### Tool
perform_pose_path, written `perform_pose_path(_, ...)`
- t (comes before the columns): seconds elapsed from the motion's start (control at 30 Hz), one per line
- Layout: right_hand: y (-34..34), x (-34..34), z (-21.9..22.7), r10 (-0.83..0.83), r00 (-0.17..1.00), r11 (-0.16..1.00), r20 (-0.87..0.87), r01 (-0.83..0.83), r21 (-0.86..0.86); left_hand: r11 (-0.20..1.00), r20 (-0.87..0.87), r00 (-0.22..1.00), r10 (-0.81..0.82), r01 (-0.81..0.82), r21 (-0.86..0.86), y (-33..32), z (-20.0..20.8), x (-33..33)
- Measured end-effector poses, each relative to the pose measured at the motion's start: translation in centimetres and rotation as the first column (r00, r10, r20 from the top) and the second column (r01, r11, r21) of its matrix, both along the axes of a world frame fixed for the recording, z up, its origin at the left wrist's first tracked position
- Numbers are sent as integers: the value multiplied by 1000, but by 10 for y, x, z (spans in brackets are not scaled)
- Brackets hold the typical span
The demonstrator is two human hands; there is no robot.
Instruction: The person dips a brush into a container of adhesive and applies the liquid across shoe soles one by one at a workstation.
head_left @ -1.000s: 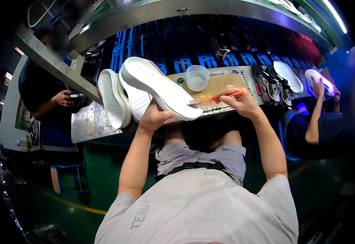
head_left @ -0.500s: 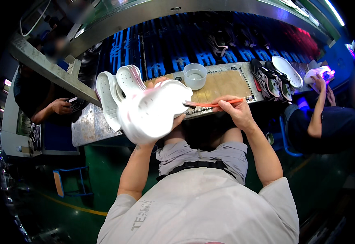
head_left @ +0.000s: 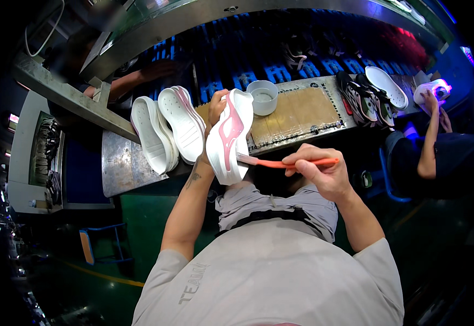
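My left hand (head_left: 215,110) grips a white shoe sole (head_left: 230,136) with pink side panels, held up on edge above the bench's front side. In my right hand (head_left: 324,169) is a brush (head_left: 280,163) with an orange-red handle, pinched between thumb and fingers. Its bristle end points left and meets or nearly meets the near part of the sole; the exact contact is hard to see. Just behind the sole, a translucent white cup (head_left: 262,98) stands on the bench. Stacked white soles (head_left: 151,136) lie to the left, with more white soles (head_left: 181,125) beside them.
A tan board (head_left: 297,117) covers part of the metal bench (head_left: 120,168). Black shoes (head_left: 359,100) and a tray-like white sole (head_left: 385,88) lie at right. Beyond runs a dark conveyor with blue slats (head_left: 278,73). Co-workers sit at right and stand far left, near a slanted metal beam (head_left: 76,89).
The sole has turned from showing its broad white face to showing its pink-panelled side. My right hand and the brush have come slightly nearer to me. The left co-worker's arm has reached toward the conveyor.
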State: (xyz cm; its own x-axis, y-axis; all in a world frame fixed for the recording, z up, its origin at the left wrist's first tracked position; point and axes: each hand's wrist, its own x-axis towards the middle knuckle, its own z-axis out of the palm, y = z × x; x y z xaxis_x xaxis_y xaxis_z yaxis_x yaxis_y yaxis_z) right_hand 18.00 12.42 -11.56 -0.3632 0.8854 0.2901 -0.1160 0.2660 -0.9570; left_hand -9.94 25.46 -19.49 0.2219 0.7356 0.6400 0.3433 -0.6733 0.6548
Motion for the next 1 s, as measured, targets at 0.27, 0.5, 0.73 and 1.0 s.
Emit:
perform_pose_path(0.27, -28, -16, 22, -101, 992, 986, -80, 89, -144, 944, -38, 995, 88, -71, 322, -15, 15, 22)
perform_pose_path(0.5, -10, -21, 18, -241, 892, 952, -383, 141, -271, 924, -8, 998, 64, -56, 378, -10, -9, 26)
perform_pose_path(0.73, 30, -8, -6, -312, 797, 932, -517, 151, -330, 969, -236, 964, 126, -68, 238, -35, -28, 14)
perform_pose_path(1.0, 131, 25, -122, -639, 730, 765, -241, 635, -106, 368, 770, 619, -154, 759, -537, -108, -28, 6)
